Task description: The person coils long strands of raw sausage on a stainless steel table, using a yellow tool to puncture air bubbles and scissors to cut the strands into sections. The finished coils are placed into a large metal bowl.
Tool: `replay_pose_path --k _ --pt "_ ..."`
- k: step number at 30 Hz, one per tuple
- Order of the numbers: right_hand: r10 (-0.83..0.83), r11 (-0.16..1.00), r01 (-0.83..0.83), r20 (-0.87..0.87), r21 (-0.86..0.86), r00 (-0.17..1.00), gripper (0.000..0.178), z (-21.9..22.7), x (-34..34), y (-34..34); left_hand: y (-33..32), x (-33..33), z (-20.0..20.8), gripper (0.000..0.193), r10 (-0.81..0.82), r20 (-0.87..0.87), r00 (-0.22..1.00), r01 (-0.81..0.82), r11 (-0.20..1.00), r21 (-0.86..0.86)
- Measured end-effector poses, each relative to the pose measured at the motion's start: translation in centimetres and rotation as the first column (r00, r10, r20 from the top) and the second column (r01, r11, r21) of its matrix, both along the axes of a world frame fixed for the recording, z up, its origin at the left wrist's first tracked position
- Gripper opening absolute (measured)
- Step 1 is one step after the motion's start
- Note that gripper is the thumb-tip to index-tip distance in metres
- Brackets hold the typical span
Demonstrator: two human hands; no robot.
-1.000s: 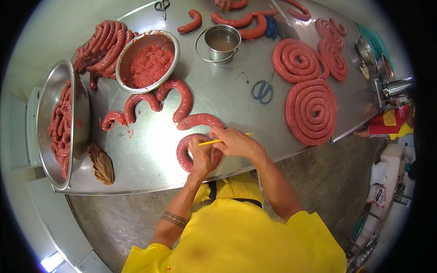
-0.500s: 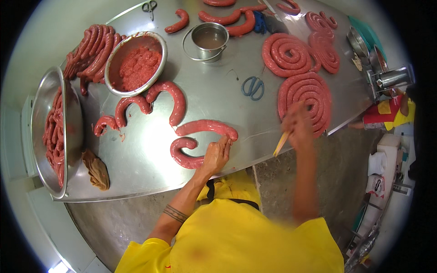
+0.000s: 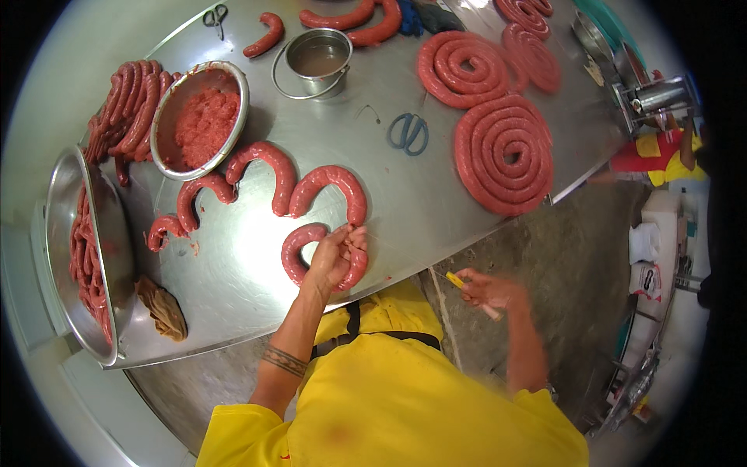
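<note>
My left hand (image 3: 333, 255) is closed at the tied joint between two curved raw sausages. One sausage (image 3: 330, 180) arches above my fingers; the other sausage (image 3: 294, 253) curls beside my palm, partly hidden by the hand. Out past the table's front edge, over the floor, my right hand (image 3: 493, 292) grips a short stick-like thing (image 3: 454, 279) with a yellow end and a pale end; its exact kind is unclear. A faint thin line seems to run from the joint toward the right. More linked sausages (image 3: 264, 162) continue leftward.
A steel bowl of ground meat (image 3: 240, 132) and a large basin of sausages (image 3: 118, 303) stand left. Blue-handled scissors (image 3: 408, 134) lie mid-table. Behind them are a small steel bucket (image 3: 325, 81) and coiled sausages (image 3: 498, 183) to the right. A brown cloth (image 3: 162, 310) lies front left.
The right hand has come down from beside the coil to over the floor, still with the stick-like thing. My left hand moved slightly left, and the upper sausage now arches upward.
</note>
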State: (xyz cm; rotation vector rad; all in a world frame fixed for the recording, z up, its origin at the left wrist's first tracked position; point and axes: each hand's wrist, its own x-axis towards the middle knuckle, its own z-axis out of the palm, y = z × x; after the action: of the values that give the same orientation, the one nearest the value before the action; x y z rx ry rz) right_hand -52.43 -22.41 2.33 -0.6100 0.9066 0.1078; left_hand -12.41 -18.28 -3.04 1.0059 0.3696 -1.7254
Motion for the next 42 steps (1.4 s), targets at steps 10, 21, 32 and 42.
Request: replay_pose_path --k 10,21,32,42 --pt "0.326 -0.091 -0.311 -0.323 -0.946 0.888 0.017 3.6 23.5 -6.7 1.5 -1.0 3.7 0.013 0.098 0.948 -0.301 0.599 0.794 0.108" --pt "-0.572 0.309 0.665 0.425 -0.68 0.701 0.017 17.2 15.6 -11.1 2.2 -2.1 2.9 0.019 -0.212 0.965 0.155 0.7 0.713 0.044" --pt "-0.8 -0.225 0.761 0.561 -0.609 0.212 0.014 12.1 -23.3 -17.2 5.2 2.0 2.5 0.008 -0.108 0.963 -0.247 0.84 0.472 0.269" --pt "-0.189 0.144 -0.174 -0.2 -0.974 0.961 0.033 -5.3 12.7 -7.8 12.5 3.3 5.5 0.053 -0.102 0.845 -0.525 0.615 0.641 0.459"
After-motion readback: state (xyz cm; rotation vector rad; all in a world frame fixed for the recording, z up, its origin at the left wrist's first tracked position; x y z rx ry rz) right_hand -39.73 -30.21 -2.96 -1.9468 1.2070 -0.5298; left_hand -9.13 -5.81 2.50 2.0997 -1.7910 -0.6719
